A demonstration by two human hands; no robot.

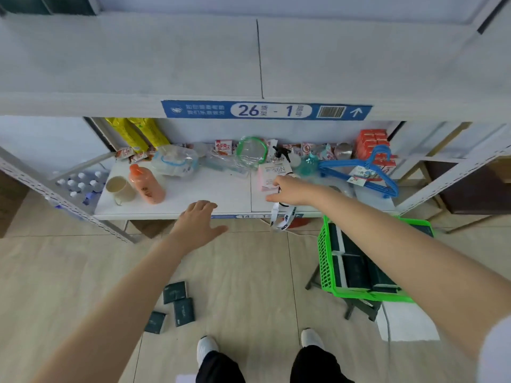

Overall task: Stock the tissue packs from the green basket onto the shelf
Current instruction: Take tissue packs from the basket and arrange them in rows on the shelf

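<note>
The tissue packs (356, 269) were flat, dark green rectangles in glossy wrap, lying in rows inside the green basket (323, 261), a plastic lattice crate at the near right. Three more packs lay loose on the floor (249, 272) at the near left. The left hand (197, 223) hovered at the shelf's near edge, fingers spread and holding nothing. The right hand (290, 189) reached over the smooth white shelf (199, 197), fingers curled against a pink box (266, 175); whether it gripped the box could not be told. A white lanyard (284, 218) hung beneath it. A rounded orange bottle (146, 185), a beige cup (120, 187) and blue hangers (359, 168) sat on the shelf, above pale wood-look flooring.
</note>
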